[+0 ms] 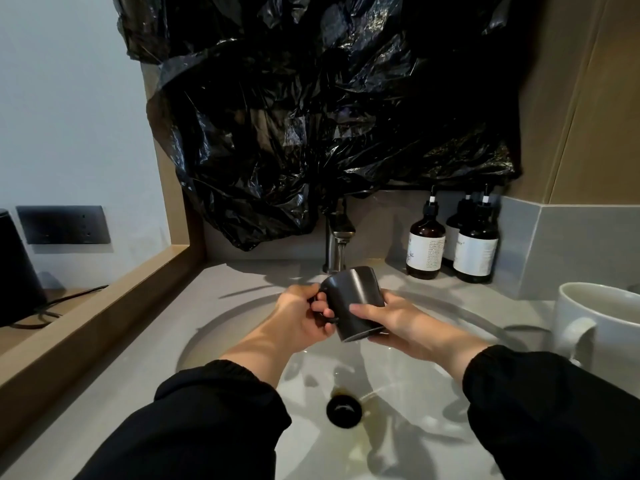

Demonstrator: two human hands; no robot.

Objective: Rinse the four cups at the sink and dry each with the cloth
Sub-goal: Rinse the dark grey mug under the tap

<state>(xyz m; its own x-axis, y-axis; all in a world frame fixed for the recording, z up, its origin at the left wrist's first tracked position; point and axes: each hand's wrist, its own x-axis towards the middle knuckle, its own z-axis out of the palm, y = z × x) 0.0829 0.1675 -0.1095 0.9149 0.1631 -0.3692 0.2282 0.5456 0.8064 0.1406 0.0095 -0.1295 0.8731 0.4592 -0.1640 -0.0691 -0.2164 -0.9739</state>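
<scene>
A small black cup [355, 296] is held tilted over the white sink basin [242, 327], just below the faucet [337, 233]. My left hand [301, 317] grips its handle side with curled fingers. My right hand [391, 322] wraps round the cup's body from the right. Water runs from the cup's lower rim into the basin toward the dark drain [344, 408]. A large white mug [595, 327] stands on the counter at the right edge. No cloth is in view.
Three brown pump bottles [426, 244] stand at the back right of the counter. Black plastic sheeting [311, 116] hangs over the wall above the faucet. A wooden ledge [90, 317] runs along the left, with a black appliance [15, 271] and cable behind it.
</scene>
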